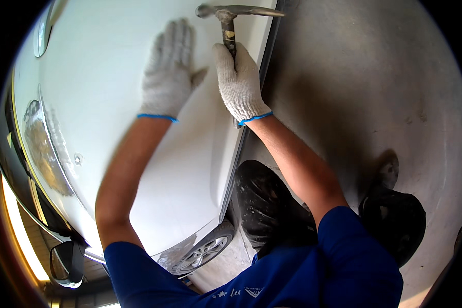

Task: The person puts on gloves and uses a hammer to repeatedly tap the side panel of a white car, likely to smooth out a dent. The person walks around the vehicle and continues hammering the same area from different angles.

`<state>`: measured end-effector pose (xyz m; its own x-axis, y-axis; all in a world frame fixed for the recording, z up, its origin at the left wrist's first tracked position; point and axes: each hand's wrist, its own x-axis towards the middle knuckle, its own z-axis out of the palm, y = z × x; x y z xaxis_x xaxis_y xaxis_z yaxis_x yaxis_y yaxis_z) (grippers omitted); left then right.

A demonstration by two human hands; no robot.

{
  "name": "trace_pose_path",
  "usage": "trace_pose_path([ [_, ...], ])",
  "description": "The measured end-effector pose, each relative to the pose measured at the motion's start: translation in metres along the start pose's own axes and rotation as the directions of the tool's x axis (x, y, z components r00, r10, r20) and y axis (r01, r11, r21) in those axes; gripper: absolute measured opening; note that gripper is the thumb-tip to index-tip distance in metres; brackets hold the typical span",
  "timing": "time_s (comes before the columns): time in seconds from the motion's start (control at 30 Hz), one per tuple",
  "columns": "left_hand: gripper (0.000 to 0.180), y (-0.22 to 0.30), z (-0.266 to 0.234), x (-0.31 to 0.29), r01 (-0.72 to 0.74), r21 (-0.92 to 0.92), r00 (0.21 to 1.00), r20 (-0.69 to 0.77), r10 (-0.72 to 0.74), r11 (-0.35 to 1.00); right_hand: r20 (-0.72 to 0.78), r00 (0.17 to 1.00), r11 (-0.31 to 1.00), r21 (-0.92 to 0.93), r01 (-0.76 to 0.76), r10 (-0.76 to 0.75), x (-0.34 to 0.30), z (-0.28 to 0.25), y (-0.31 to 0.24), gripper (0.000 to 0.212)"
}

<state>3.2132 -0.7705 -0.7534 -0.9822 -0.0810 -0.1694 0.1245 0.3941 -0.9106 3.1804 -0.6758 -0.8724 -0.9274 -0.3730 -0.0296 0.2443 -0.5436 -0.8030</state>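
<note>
My left hand (167, 79), in a white knit glove with a blue cuff, lies against the white car door panel (108, 82), fingers stretched out and slightly blurred. To its right, my right hand (239, 84), gloved the same way, is wrapped round the dark handle of a body hammer (228, 33). The hammer's metal head has a round face on the left and a long pointed end on the right. It is over the panel's lower part, close to the dark bottom edge; I cannot tell whether it touches.
A bare, rough patch (49, 149) interrupts the white paint at left. A door handle (43, 33) is at upper left, a side mirror (65, 264) at lower left. The wheel (205, 252) sits below the panel. My bent dark-trousered legs are over the concrete floor (354, 66).
</note>
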Motion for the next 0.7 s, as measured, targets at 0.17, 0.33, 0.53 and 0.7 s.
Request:
trace_pose_path([
  [0.17,0.094,0.016,0.014,-0.048,-0.160,-0.096,0.981,0.097,0.170,0.982,0.045,0.999,1.000,0.006,-0.012,0.012,-0.011,0.015,0.001,0.035],
  [0.33,0.088,-0.053,-0.023,-0.012,0.207,-0.065,0.942,-0.255,-0.217,0.976,0.027,0.997,0.997,-0.028,0.069,-0.068,-0.014,0.007,0.014,0.038],
  [0.53,0.094,-0.006,0.001,-0.055,-0.050,-0.158,0.998,-0.034,0.046,0.986,0.057,0.995,0.997,-0.028,0.078,-0.076,-0.014,0.014,0.001,0.034],
  [0.7,0.094,0.018,-0.002,-0.074,-0.090,-0.243,0.990,0.082,0.113,0.966,-0.043,0.987,0.987,0.044,0.156,-0.154,-0.021,0.020,-0.003,0.033],
])
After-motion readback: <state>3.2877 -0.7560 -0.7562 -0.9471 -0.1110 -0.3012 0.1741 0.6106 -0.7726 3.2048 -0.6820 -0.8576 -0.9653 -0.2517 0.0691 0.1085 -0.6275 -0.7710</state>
